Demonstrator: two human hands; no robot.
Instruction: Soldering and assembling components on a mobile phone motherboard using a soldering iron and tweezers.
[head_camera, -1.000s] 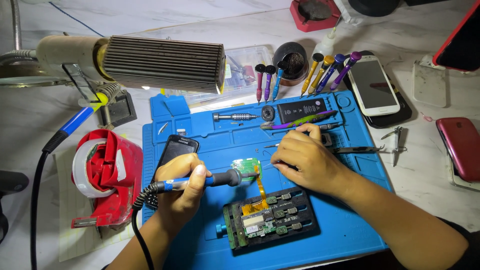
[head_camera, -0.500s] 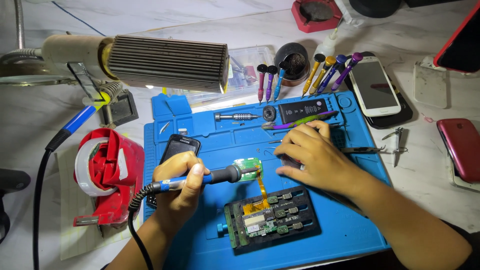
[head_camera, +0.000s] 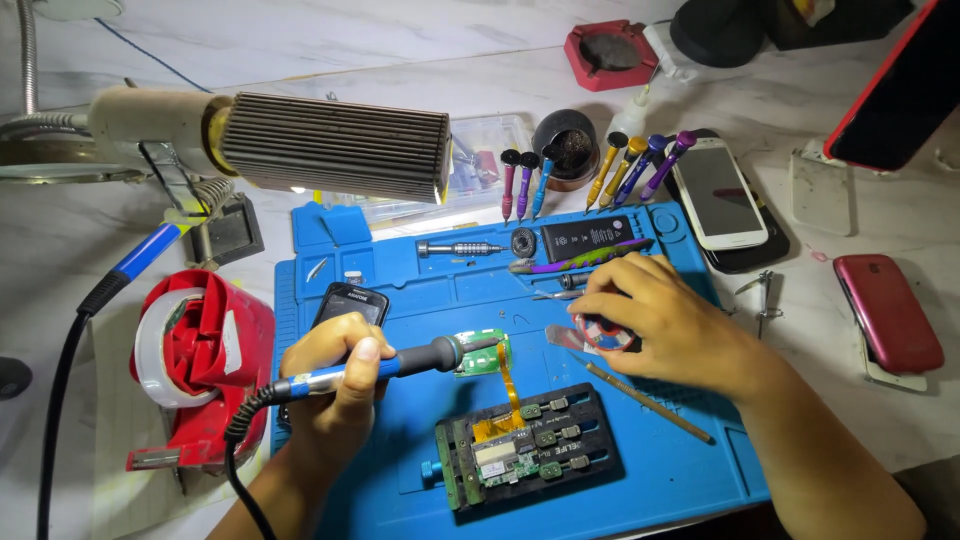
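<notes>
From the head camera, the soldering iron (head_camera: 400, 362) lies nearly level, handle left and tip right, its tip at the small green circuit board (head_camera: 482, 353) on the blue mat (head_camera: 690, 460). The left hand (head_camera: 335, 380) is clenched round the iron's grip. The right hand (head_camera: 665, 325), just right of the board, curls its fingers over a small round red-and-white object (head_camera: 598, 333).

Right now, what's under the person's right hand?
The right hand rests on a small round red, white and blue thing, perhaps a reel, lying on the blue mat. Only its left edge shows; the fingers cover the rest.
</notes>
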